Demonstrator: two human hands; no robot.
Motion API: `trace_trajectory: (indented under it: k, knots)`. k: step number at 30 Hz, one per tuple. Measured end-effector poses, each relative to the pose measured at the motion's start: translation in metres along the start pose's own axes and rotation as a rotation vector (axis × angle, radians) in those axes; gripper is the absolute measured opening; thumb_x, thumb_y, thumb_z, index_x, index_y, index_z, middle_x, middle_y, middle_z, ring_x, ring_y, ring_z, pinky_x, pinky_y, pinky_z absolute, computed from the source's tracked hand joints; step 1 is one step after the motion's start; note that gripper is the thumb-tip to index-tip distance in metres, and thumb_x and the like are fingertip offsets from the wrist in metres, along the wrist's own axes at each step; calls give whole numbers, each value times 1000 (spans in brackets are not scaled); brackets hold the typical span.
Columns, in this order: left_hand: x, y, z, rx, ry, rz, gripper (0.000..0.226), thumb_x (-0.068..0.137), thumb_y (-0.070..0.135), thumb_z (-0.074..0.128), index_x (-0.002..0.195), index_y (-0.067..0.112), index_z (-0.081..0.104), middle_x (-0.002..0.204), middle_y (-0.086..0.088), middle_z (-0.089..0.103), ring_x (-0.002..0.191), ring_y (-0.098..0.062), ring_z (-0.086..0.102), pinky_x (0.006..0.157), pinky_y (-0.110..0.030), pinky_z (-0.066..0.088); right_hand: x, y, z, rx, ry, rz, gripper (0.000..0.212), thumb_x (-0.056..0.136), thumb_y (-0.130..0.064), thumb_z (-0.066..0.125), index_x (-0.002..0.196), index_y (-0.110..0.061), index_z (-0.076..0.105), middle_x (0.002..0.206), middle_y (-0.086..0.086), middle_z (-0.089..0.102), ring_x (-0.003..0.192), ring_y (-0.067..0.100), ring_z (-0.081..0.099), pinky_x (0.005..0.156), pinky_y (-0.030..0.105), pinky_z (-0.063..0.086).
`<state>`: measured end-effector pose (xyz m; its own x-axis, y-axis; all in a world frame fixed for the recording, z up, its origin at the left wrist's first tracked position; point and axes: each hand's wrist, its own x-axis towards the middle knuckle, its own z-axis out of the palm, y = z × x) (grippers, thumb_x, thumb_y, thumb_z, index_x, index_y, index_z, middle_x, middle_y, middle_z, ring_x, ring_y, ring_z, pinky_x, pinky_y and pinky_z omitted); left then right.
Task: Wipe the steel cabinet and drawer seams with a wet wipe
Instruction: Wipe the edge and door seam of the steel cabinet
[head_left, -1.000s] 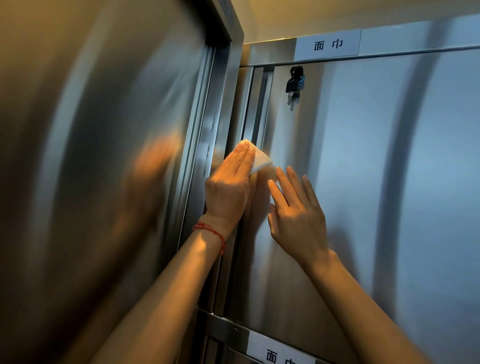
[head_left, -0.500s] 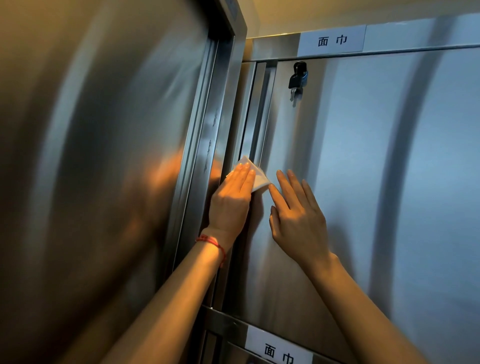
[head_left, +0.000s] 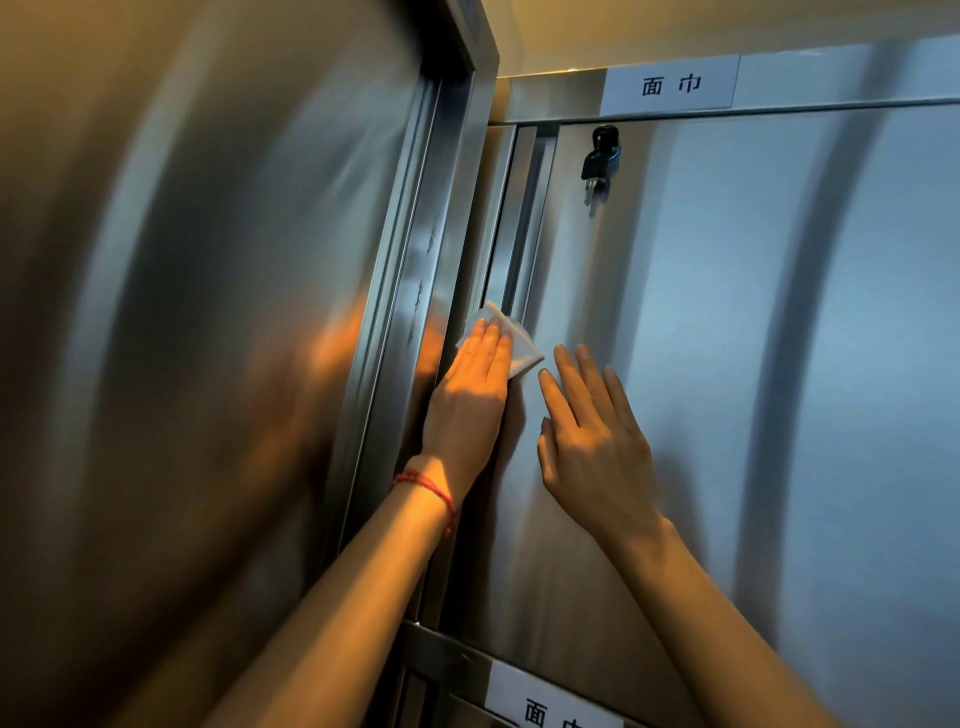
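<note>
Head view is showing the white wet wipe (head_left: 511, 340) lying flat over the vertical seam (head_left: 511, 234) at the left edge of the steel cabinet door (head_left: 727, 364), about halfway down the door's visible height. Left hand (head_left: 470, 400) is pressing the wipe against the metal with straight fingers laid close together; nothing is curled round it. A corner of the wipe is sticking out to the right of the fingertips. A red string bracelet (head_left: 428, 488) is sitting on the left wrist.

Right hand (head_left: 592, 441) is resting flat on the door face just beside the wipe, fingers straight and slightly spread, holding nothing; it appears to be bracing the door.

Step in hand, as judged: wiping the vertical door seam, mid-run. Seam length is remaining both above and below the wipe. Next move is likely calling for steady pressure while sliding the wipe along the groove, keeping its edge seated in the recess rather than riding on the flat panel.

Writing: 1 white label (head_left: 670, 85) on the rail above the door is reading "面巾". A 2nd label (head_left: 550, 699) on the rail below is starting with "面"; the rest is cut off by the frame.

A black key (head_left: 600, 156) is hanging in the lock near the door's top left. The tall steel panel (head_left: 208, 338) at left is blurred.
</note>
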<state>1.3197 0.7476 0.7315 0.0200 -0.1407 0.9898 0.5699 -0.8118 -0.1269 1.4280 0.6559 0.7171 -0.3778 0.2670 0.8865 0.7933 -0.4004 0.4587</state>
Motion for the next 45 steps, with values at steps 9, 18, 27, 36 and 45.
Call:
trace_trajectory:
  k: [9, 18, 27, 36, 45]
  knots:
    - [-16, -1, 0, 66, -53, 44, 49, 63, -12, 75, 109, -12, 60, 114, -29, 60, 107, -35, 60, 86, -44, 51, 0, -1, -1, 21, 9, 13, 50, 81, -13, 64, 128, 1, 54, 138, 20, 45, 132, 35, 37, 110, 48, 25]
    - [-10, 2, 0, 345, -177, 130, 45, 87, 6, 28, 121, 0, 57, 124, -17, 58, 118, -23, 54, 98, -30, 45, -1, 2, -1, -14, -12, -28, 44, 89, -18, 50, 129, 0, 53, 138, 19, 45, 132, 34, 38, 109, 47, 32]
    - [-6, 0, -5, 434, -189, 162, 47, 90, 9, 23, 128, 3, 51, 130, -14, 54, 123, -21, 49, 101, -28, 41, -3, 6, 0, -63, -41, -65, 47, 93, -23, 38, 134, 0, 47, 142, 19, 41, 135, 33, 34, 110, 47, 29]
    - [-9, 3, -5, 474, -228, 130, 48, 90, 10, 22, 128, 0, 50, 131, -17, 52, 125, -23, 48, 103, -29, 39, -2, 5, -2, -70, -47, -44, 47, 93, -20, 42, 133, 2, 47, 142, 19, 42, 135, 32, 34, 110, 46, 32]
    - [20, 1, -9, 520, -235, 166, 54, 89, 9, 15, 133, 8, 46, 135, -8, 50, 127, -18, 45, 105, -26, 36, -2, 3, -3, -58, -42, -29, 47, 93, -22, 38, 133, 1, 49, 141, 18, 42, 135, 32, 34, 108, 47, 34]
